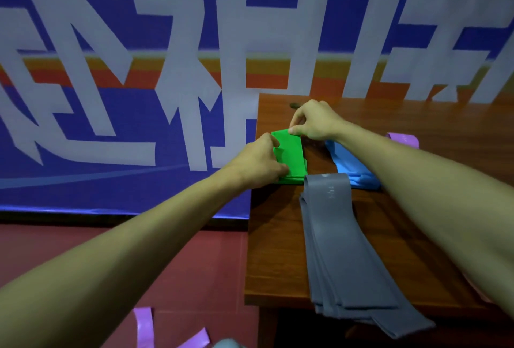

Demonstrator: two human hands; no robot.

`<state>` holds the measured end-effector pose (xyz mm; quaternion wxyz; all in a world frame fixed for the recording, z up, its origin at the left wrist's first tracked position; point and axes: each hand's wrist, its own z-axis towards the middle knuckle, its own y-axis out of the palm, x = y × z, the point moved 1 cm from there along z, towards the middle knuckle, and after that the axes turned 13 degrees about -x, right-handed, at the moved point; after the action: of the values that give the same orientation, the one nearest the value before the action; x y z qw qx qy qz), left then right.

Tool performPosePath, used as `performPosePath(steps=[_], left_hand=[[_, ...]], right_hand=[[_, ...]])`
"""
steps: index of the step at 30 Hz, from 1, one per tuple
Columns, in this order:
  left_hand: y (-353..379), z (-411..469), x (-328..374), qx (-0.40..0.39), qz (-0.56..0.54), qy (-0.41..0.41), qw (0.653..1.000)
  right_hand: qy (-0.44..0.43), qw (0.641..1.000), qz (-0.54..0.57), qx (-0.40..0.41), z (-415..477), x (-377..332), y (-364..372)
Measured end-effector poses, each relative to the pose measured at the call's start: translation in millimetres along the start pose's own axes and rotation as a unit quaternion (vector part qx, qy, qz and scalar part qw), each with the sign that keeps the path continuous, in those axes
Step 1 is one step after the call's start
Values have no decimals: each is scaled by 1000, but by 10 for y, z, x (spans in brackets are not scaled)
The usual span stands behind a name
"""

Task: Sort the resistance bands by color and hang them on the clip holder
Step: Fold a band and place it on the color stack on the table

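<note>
Green bands [290,155] were pinched at their far end by the right hand [313,122]; the left hand [257,162] gripped the near edge, probably to square them.

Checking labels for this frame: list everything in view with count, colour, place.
green bands: folded stack, count unclear, green, table's far left corner
grey bands: several stacked, grey, along table, overhanging near edge
blue bands: pile, count unclear, blue, right of green bands
purple band: one, purple, table's far right
purple strips: two, purple, floor, bottom left
table: one, brown wood
banner: one, blue with white characters, behind table
left hand: grips green bands' left edge
right hand: pinches their far edge
</note>
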<state>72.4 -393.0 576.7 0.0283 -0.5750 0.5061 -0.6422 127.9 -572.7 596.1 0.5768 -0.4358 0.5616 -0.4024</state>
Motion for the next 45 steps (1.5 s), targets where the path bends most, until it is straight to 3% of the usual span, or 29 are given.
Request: performPosePath(steps=[6, 12, 23, 29, 34, 40, 45], left_hand=[[-5, -40, -3, 9, 103, -5, 995], [-230, -391, -7, 49, 32, 28, 998], [-961, -1613, -763, 119, 25, -21, 992], [-1008, -2187, -1688, 123, -36, -62, 990], [-804, -2365, -2634, 113, -90, -97, 985], [-217, -2165, -3868, 79, -183, -158, 967], [554, -1883, -4952, 50, -275, -250, 927]], right_hand=[[32, 996, -78, 4, -93, -74, 18], [10, 993, -94, 72, -383, -446, -229], [-109, 968, -218, -51, -703, -2015, -106], [-141, 935, -278, -171, -598, -2808, 812], [-157, 910, -274, -270, -347, -3029, 1877], [-157, 901, -172, -365, 20, -2874, 3353], [-81, 900, -15, -429, 33, -2537, 4807]])
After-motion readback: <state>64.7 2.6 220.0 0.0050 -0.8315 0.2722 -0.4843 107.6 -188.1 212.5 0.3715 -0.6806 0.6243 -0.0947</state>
